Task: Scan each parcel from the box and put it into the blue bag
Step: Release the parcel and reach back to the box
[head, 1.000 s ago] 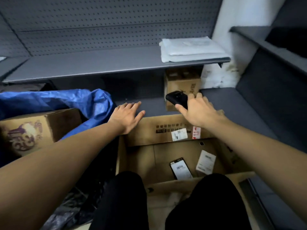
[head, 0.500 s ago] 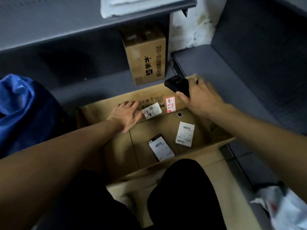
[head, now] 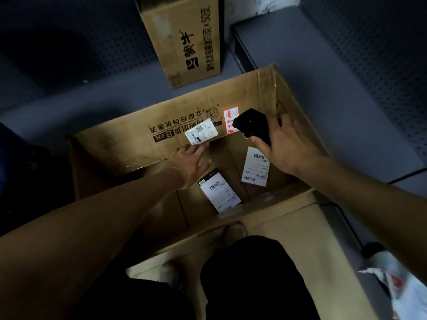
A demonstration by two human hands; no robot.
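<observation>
A large open cardboard box [head: 129, 144] stands on the floor in front of me. On its bottom lie a dark parcel with a white barcode label [head: 219, 192] and a brown parcel with a white label [head: 255, 166]. My left hand [head: 188, 163] reaches down into the box, fingers spread, just left of the dark parcel and holding nothing. My right hand [head: 284, 144] hovers over the box's right side, shut on a black scanner [head: 253, 124]. Only a dark blue edge of the bag [head: 9, 158] shows at far left.
A tall printed carton [head: 184, 40] stands behind the box on the grey floor. A grey shelf [head: 323, 72] runs along the right. A white plastic bag [head: 399, 294] lies at bottom right. My dark-trousered knees [head: 249, 273] are at the box's near flap.
My view has tilted down over the box. My left hand has dropped from the far flap into the box toward the dark parcel. My right hand with the scanner has come over the box.
</observation>
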